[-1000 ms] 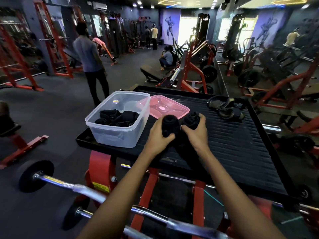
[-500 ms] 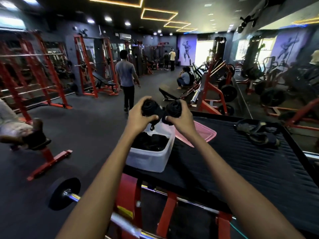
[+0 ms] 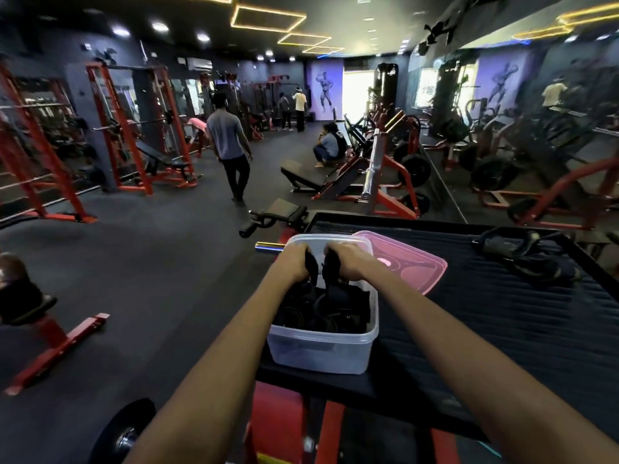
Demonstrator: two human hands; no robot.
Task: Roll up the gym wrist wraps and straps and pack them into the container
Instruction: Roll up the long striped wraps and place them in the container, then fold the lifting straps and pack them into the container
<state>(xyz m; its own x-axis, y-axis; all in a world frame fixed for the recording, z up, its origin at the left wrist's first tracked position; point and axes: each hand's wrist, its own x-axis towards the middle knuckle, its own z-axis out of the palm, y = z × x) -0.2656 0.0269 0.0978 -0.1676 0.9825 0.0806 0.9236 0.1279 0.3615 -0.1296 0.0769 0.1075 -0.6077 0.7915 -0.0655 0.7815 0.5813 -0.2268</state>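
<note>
Both hands grip rolled black wraps: the left hand closes around one roll and the right hand around another, held side by side over the far end of the clear container. Holding them tight likely keeps the rolls from unwinding while they go in. Other dark rolls already fill the tub. Its pink lid lies just beside it on the black platform, where more straps wait unrolled.

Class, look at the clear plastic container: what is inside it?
The container holds black rolled wraps. The left hand and right hand each push another black roll in. The container's floor is covered.
</note>
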